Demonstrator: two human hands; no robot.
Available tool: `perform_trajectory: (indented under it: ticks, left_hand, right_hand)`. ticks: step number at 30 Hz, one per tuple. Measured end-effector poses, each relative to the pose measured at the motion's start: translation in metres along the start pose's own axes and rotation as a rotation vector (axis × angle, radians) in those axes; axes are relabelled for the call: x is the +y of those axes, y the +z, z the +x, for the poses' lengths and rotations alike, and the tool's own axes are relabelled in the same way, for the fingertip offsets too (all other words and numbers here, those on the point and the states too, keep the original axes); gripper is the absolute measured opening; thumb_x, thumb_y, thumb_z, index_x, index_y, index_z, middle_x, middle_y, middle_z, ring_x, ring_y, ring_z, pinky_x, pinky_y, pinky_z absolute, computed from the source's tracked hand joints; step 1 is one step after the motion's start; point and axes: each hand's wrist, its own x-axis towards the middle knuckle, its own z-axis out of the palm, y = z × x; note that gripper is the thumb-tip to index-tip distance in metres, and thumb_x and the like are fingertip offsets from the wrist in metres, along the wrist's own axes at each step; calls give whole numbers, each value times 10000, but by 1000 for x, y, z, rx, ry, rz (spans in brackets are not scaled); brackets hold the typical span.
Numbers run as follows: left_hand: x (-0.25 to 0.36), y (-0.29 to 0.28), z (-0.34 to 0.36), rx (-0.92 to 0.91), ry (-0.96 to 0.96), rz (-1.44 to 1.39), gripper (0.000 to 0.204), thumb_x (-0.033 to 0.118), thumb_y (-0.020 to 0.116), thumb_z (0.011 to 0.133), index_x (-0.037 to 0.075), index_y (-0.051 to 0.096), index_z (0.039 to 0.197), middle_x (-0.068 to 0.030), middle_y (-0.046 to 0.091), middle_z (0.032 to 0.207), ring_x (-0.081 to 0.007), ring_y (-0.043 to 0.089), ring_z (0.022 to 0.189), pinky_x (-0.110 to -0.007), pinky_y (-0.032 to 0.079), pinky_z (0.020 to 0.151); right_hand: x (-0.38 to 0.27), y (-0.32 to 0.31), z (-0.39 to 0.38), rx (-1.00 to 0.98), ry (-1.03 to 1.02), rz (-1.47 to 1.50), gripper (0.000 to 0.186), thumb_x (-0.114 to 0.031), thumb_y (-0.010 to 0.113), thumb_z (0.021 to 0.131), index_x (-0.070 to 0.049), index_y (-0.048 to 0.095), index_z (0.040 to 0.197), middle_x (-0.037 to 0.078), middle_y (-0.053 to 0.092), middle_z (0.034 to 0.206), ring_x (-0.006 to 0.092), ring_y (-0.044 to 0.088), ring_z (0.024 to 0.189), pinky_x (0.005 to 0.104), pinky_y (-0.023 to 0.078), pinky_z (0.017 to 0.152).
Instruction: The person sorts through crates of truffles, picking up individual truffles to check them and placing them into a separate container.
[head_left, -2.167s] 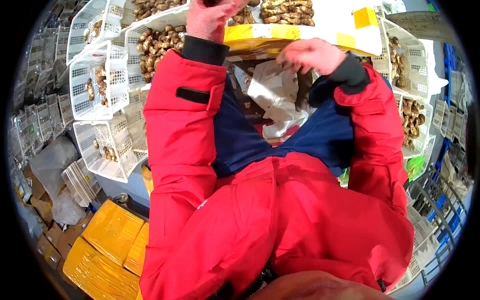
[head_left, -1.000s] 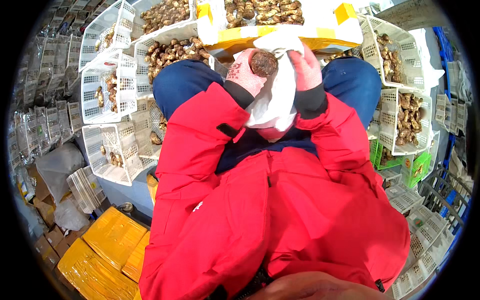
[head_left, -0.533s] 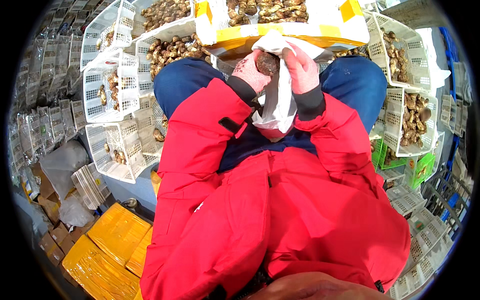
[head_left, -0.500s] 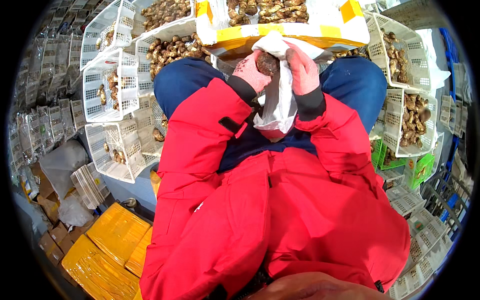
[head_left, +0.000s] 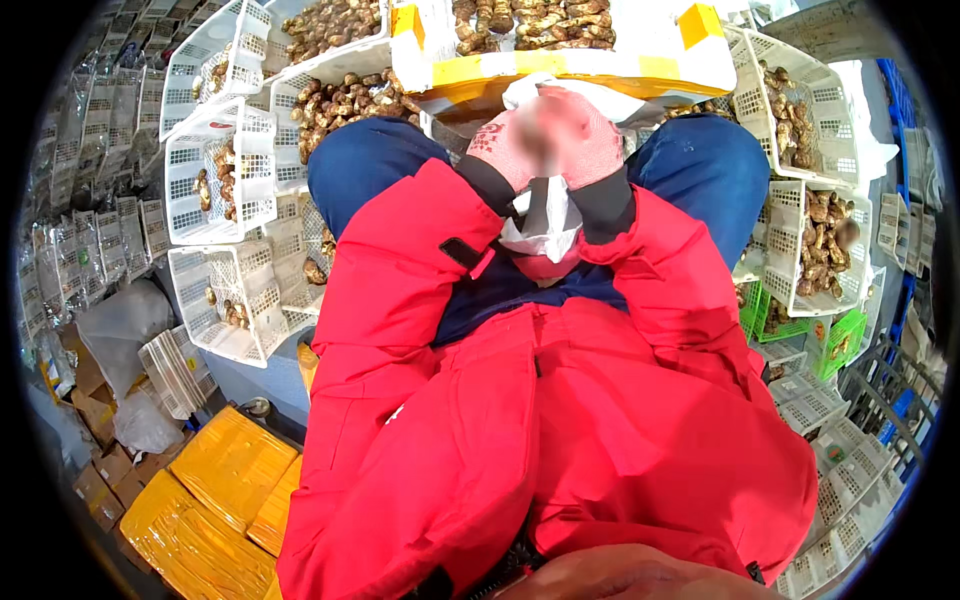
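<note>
My left hand, in a pink knitted glove, is closed around a brown mushroom, which is blurred by motion. My right hand, also in a pink glove, presses against the mushroom with bent fingers while gripping a white cloth. The cloth hangs below both hands between my knees, and part of it sticks up behind them. Just beyond the hands stands a white foam box with yellow tape, holding rows of mushrooms.
White perforated baskets holding mushrooms surround my legs on both sides and at the back. A green basket sits at right. Yellow-wrapped packages lie at lower left, near cardboard and plastic bags. A metal rack is at right.
Both hands came down from the box to my lap with the mushroom and cloth. Since half a second ago, my right hand has moved left over the mushroom.
</note>
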Motion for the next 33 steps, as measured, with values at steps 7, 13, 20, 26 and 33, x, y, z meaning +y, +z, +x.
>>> perform_trajectory:
  ticks: [7,13,20,26,33]
  left_hand:
    - [-1,3,-6,-45,-223,-423,391,111,654,650,22,488,993,-129,561,931,-261,558,868,-319,449,733]
    - [12,-17,6,-156,-244,-285,310,96,567,733,26,472,1019,-115,564,938,-233,559,876,-307,445,729]
    - [-8,15,1,166,-295,-522,358,49,650,652,39,500,976,-55,580,892,-142,557,850,-279,449,742]
    - [-23,19,3,203,-242,-264,310,163,599,725,39,500,991,-84,579,897,-199,561,840,-297,442,744]
    - [-28,28,3,264,-232,-1107,282,213,461,834,33,463,1050,-94,544,1007,-182,538,897,-301,423,818]
  right_hand:
    - [16,-12,11,118,321,443,358,-140,580,775,32,521,1083,58,589,919,98,528,819,221,421,734]
    - [3,-2,2,-4,-137,111,336,-184,622,745,2,563,1019,71,579,969,108,525,837,229,426,743]
    - [26,-16,15,210,288,595,389,-122,594,776,52,494,1109,78,583,934,110,528,831,219,411,756]
    - [-24,-5,0,116,148,167,366,-258,493,843,-9,510,1112,73,591,912,126,542,801,241,423,728]
    - [-1,13,2,62,65,206,345,-183,490,846,4,485,1135,64,578,942,92,509,843,222,408,770]
